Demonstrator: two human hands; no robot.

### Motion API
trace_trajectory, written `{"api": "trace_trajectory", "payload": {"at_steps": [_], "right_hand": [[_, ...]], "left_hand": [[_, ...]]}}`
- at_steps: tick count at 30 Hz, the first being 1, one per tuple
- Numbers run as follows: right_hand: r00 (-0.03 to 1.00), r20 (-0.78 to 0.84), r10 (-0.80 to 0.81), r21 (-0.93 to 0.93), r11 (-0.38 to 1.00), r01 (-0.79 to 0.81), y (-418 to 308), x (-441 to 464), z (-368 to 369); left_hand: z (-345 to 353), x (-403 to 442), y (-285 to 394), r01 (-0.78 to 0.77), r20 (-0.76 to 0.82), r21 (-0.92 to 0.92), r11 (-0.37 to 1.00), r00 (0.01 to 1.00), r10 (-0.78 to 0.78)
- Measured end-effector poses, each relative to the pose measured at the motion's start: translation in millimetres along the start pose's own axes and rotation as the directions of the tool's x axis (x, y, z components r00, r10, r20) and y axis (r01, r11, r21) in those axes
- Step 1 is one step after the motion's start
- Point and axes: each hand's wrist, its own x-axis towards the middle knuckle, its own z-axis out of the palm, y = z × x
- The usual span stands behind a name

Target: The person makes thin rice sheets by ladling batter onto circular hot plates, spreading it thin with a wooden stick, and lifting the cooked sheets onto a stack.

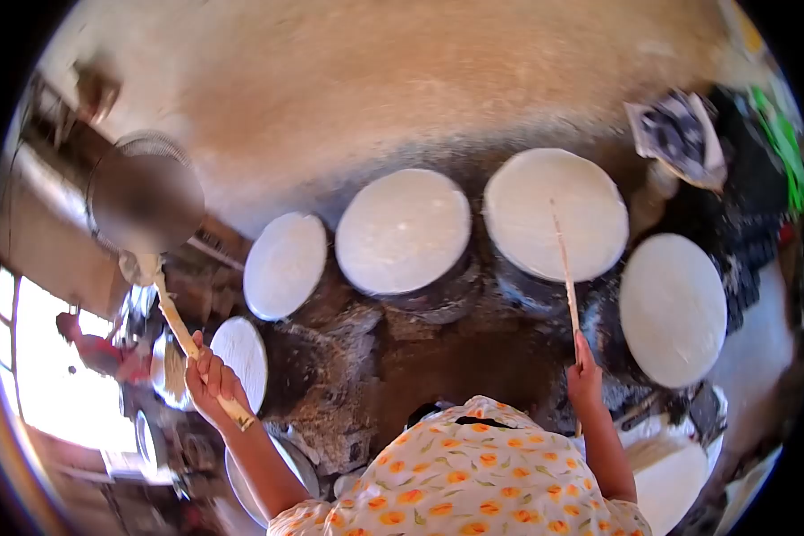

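My left hand (214, 384) is wrapped around the pale wooden handle of a ladle (177, 323), raised at the left. The ladle's rounded bowl end (140, 266) points away from me, and I cannot see what is in it. My right hand (585, 380) grips a long thin stick (566, 268). The stick reaches over a round white-topped pot (518, 214); whether its tip touches the white surface I cannot tell. Beside that pot stand another white-topped pot (404, 230) on the left and a white round top (673, 310) on the right.
More white round tops (286, 266) curve around to my left. A round fan (147, 196) stands behind the ladle. Crumpled cloths (679, 134) and a green strip (782, 147) lie at the right. Another person (107, 353) is near the bright window. A wall (420, 71) closes the back.
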Motion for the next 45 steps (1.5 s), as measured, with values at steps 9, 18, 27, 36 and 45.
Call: {"api": "trace_trajectory", "payload": {"at_steps": [9,18,27,36,45], "right_hand": [[0.882,0.339,-0.327,-0.058,0.929,0.366,-73,56,140],[0.81,0.444,-0.382,-0.025,0.899,0.438,-122,92,244],[0.651,0.577,-0.494,0.051,0.817,0.575,-166,76,309],[0.644,0.634,-0.428,0.0,0.833,0.553,-193,52,304],[0.675,0.607,-0.418,0.018,0.857,0.515,-159,33,283]], "left_hand": [[-189,-120,122,-0.489,-0.531,0.448,0.748,0.528,0.663],[-328,-271,127,-0.36,-0.832,0.464,0.81,0.136,0.537],[-422,-347,43,-0.302,-0.995,-0.1,0.948,0.032,-0.095],[-407,-316,-29,-0.215,-0.891,-0.448,0.868,0.186,-0.415],[-371,-253,-63,0.169,-0.818,-0.504,0.847,0.222,-0.531]]}}
